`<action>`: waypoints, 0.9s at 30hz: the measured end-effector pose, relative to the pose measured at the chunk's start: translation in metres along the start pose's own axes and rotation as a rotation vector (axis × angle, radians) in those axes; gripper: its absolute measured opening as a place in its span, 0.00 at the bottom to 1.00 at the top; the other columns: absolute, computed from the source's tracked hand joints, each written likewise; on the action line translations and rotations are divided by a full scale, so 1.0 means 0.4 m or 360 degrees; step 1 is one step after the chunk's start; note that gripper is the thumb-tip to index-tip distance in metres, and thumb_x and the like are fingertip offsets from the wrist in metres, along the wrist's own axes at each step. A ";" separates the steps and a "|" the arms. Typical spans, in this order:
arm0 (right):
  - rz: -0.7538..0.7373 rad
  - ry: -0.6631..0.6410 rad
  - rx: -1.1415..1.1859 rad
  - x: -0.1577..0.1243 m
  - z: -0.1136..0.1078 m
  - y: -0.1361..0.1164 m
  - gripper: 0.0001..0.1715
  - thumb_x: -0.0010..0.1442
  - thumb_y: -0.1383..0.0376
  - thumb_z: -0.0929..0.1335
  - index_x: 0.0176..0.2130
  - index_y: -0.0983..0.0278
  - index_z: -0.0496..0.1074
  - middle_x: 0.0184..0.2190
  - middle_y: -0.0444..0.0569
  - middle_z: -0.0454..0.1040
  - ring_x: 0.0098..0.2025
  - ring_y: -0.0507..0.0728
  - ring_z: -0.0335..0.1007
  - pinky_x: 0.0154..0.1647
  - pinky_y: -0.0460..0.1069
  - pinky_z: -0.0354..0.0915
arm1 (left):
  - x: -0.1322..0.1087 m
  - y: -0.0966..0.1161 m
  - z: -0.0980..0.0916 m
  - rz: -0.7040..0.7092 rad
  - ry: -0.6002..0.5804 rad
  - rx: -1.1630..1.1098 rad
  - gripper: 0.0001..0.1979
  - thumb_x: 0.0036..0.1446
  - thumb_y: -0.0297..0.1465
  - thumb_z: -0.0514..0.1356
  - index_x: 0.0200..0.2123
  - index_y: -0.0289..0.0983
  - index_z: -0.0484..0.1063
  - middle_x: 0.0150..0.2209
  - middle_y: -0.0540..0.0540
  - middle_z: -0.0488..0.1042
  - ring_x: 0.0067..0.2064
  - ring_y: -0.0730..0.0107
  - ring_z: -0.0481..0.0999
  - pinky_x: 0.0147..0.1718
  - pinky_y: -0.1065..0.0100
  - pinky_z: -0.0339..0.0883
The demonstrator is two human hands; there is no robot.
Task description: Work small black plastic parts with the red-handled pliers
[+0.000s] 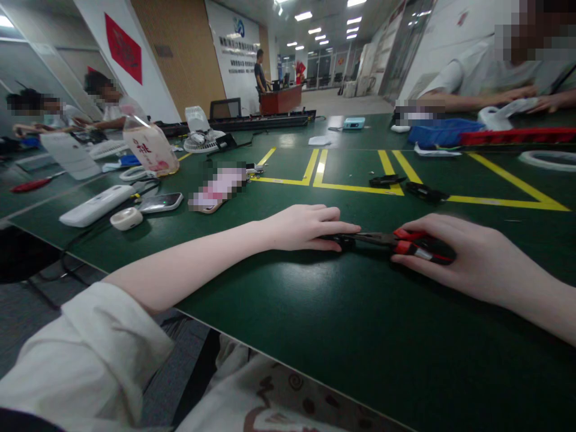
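My right hand [454, 252] is wrapped round the red and black handles of long-nosed pliers [405, 243], whose jaws point left. My left hand [310, 228] pinches a small black part [344, 241] between thumb and fingers, low over the green table [288, 324]. The tips of the pliers reach that black part; whether they grip it cannot be made out. Two more black parts [387, 180] [425, 192] lie on the table beyond my hands, beside the yellow tape lines.
A phone [220, 187], a white device [96, 206], a second phone [161, 203] and a bottle [150, 144] stand or lie on the left. A blue tray [443, 132] and a red tray [517, 137] are at the back right, before a seated person. Others sit at the far left.
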State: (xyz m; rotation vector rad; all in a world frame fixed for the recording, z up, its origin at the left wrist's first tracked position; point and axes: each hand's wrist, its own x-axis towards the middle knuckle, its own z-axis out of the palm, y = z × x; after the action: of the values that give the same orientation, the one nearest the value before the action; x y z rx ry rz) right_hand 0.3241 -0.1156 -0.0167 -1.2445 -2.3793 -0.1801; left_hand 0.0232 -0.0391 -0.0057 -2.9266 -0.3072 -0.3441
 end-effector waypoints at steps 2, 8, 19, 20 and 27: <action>-0.0052 0.0013 -0.0030 0.000 0.002 0.004 0.27 0.57 0.42 0.68 0.44 0.60 0.72 0.37 0.52 0.77 0.34 0.61 0.75 0.30 0.55 0.72 | 0.000 0.000 0.002 0.0018 0.0025 0.0012 0.24 0.69 0.40 0.53 0.63 0.36 0.63 0.46 0.40 0.71 0.44 0.63 0.71 0.39 0.67 0.64; -0.0122 0.0015 -0.0098 0.005 -0.001 0.004 0.27 0.59 0.44 0.67 0.44 0.62 0.72 0.37 0.53 0.77 0.35 0.61 0.76 0.30 0.54 0.73 | 0.003 0.005 -0.001 0.0033 0.0051 0.0026 0.23 0.69 0.39 0.54 0.62 0.35 0.65 0.45 0.41 0.71 0.43 0.64 0.71 0.38 0.68 0.64; -0.0062 0.0026 -0.0003 -0.003 -0.008 0.006 0.24 0.59 0.46 0.68 0.45 0.60 0.72 0.39 0.53 0.78 0.38 0.63 0.75 0.35 0.57 0.73 | 0.004 0.007 0.001 0.0015 0.0038 0.0025 0.24 0.69 0.39 0.54 0.63 0.35 0.62 0.45 0.41 0.71 0.43 0.63 0.72 0.38 0.68 0.64; -0.0049 0.0028 0.0014 -0.003 -0.010 0.003 0.24 0.59 0.45 0.68 0.45 0.60 0.72 0.39 0.53 0.78 0.38 0.63 0.75 0.35 0.57 0.73 | 0.004 0.007 0.002 0.0005 0.0034 0.0028 0.24 0.69 0.40 0.54 0.63 0.35 0.62 0.45 0.41 0.71 0.43 0.63 0.72 0.37 0.68 0.64; 0.0028 -0.0045 0.0100 0.003 -0.020 -0.025 0.25 0.59 0.46 0.68 0.44 0.63 0.72 0.40 0.55 0.78 0.40 0.63 0.76 0.37 0.57 0.72 | -0.001 0.007 0.006 -0.0017 0.0015 0.0030 0.24 0.69 0.40 0.53 0.64 0.37 0.60 0.45 0.42 0.72 0.44 0.62 0.73 0.38 0.68 0.64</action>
State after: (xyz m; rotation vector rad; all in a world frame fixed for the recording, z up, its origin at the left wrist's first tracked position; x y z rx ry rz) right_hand 0.3182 -0.1230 -0.0081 -1.2466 -2.3782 -0.0818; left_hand 0.0238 -0.0414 -0.0087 -2.9053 -0.3228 -0.3542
